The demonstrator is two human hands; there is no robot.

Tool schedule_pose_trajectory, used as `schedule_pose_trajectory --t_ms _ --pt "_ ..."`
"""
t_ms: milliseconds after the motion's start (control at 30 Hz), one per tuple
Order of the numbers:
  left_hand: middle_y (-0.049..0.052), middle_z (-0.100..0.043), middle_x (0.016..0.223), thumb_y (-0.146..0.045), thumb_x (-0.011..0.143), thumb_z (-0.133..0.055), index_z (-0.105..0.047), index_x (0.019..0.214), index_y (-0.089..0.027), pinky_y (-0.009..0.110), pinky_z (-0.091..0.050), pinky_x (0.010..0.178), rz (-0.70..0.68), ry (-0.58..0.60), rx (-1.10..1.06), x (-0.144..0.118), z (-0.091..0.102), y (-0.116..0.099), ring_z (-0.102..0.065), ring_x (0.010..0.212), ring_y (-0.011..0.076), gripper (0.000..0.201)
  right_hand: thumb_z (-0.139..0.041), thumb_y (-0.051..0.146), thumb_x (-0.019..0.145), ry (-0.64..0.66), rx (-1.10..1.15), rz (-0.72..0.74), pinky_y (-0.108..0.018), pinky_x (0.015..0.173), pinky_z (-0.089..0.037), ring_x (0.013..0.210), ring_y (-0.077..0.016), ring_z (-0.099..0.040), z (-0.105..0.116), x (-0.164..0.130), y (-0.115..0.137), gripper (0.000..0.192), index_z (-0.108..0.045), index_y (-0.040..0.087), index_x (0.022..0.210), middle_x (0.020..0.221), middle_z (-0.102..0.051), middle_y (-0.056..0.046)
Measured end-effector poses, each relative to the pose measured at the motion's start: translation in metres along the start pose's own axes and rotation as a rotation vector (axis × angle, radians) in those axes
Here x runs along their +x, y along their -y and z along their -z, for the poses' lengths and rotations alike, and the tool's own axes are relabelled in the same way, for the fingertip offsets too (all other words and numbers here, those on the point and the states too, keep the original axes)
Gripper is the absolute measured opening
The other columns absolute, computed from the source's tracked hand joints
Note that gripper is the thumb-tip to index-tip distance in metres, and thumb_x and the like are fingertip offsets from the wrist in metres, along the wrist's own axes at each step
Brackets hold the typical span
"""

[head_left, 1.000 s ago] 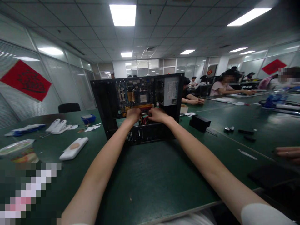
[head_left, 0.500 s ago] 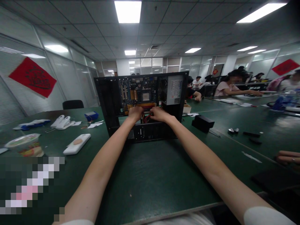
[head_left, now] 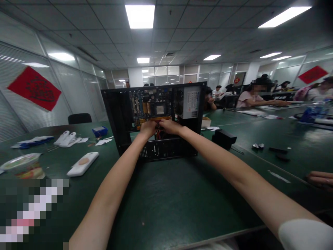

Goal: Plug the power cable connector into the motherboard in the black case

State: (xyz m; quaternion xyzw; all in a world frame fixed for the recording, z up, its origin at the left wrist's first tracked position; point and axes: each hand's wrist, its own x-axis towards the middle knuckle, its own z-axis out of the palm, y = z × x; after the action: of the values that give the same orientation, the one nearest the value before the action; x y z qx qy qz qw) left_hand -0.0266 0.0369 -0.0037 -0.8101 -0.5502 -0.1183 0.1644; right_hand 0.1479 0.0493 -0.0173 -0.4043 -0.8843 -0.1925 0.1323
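Note:
An uncovered black computer case (head_left: 111,121) stands on the green table with its inside towards me. In it are a motherboard (head_left: 140,100) and, at the upper right, a power supply (head_left: 191,100) with a label. My left hand (head_left: 148,128) is closed at the motherboard's lower edge, by the orange slots. My right hand (head_left: 170,126) is closed beside it, its fingertips almost meeting the left ones near the memory slots (head_left: 164,118). A bundle of thin cables (head_left: 159,134) hangs just under the right fingers. What either hand pinches is hidden by the fingers.
Left on the table (head_left: 166,194) are a white phone (head_left: 83,164), a plastic food cup (head_left: 24,166), a blue box (head_left: 100,131) and white items (head_left: 68,139). Right are a black box (head_left: 224,139), small black pieces (head_left: 279,150) and another person's hand (head_left: 321,177). Several people sit farther back.
My right hand has moved left, towards my left hand, and now sits higher by the motherboard's lower edge. The view has shifted slightly; the case stays in place.

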Motion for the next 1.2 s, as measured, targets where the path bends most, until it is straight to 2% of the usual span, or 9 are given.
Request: schedule_pose_trajectory --t_ms 167,333,533,767,900,1200 --pt "0.015 -0.076 0.115 -0.030 0.096 -0.056 -0.078 0.117 -0.022 0.042 -0.056 0.092 0.009 0.010 0.006 -0.004 0.003 -0.003 -0.071 0.110 0.0335 0.032 -0.055 0.020 0.099 0.020 -0.020 -0.055 -0.033 0.095 -0.049 0.118 -0.0281 -0.065 -0.003 0.000 -0.003 0.029 -0.062 0.010 0.125 0.131 -0.063 -0.018" --pt "0.016 -0.076 0.116 -0.029 0.095 -0.056 -0.078 0.117 -0.022 0.042 -0.056 0.091 0.002 0.006 -0.009 -0.005 0.003 -0.003 -0.071 0.110 0.0339 0.032 -0.059 0.023 0.097 0.041 -0.015 -0.124 -0.033 0.091 -0.050 0.114 -0.0290 -0.068 0.000 -0.002 0.001 0.029 -0.063 0.011 0.124 0.124 -0.070 -0.018" --pt "0.014 -0.076 0.116 -0.031 0.095 -0.055 -0.078 0.116 -0.025 0.040 -0.056 0.092 -0.042 -0.008 -0.036 -0.003 -0.002 0.001 -0.071 0.110 0.0328 0.032 -0.056 0.029 0.099 0.043 -0.064 -0.187 -0.037 0.089 -0.053 0.111 -0.0333 -0.070 0.004 -0.002 0.006 0.028 -0.066 0.013 0.119 0.121 -0.072 -0.021" --pt "0.013 -0.077 0.111 -0.031 0.095 -0.051 -0.080 0.113 -0.025 0.038 -0.056 0.088 -0.022 -0.007 -0.057 -0.006 -0.001 -0.002 -0.072 0.106 0.0307 0.035 -0.056 0.033 0.099 0.069 -0.092 -0.204 -0.038 0.089 -0.053 0.111 -0.0333 -0.070 0.005 0.001 0.007 0.032 -0.064 0.013 0.123 0.120 -0.072 -0.021" --pt "0.014 -0.078 0.107 -0.038 0.097 -0.050 -0.081 0.109 -0.022 0.039 -0.056 0.088 0.004 -0.025 -0.065 -0.004 -0.001 -0.002 -0.073 0.105 0.0316 0.037 -0.052 0.032 0.101 0.077 -0.093 -0.197 -0.037 0.091 -0.052 0.115 -0.0324 -0.069 0.004 0.001 0.005 0.031 -0.064 0.014 0.124 0.123 -0.072 -0.020" --pt "0.006 -0.078 0.115 -0.045 0.095 -0.059 -0.081 0.115 -0.033 0.034 -0.055 0.089 0.067 -0.015 -0.193 0.007 -0.007 0.008 -0.071 0.109 0.0285 0.032 -0.052 0.032 0.102 0.087 -0.067 -0.193 -0.035 0.089 -0.052 0.115 -0.0318 -0.069 0.004 0.001 0.002 0.031 -0.062 0.014 0.125 0.124 -0.071 -0.019"
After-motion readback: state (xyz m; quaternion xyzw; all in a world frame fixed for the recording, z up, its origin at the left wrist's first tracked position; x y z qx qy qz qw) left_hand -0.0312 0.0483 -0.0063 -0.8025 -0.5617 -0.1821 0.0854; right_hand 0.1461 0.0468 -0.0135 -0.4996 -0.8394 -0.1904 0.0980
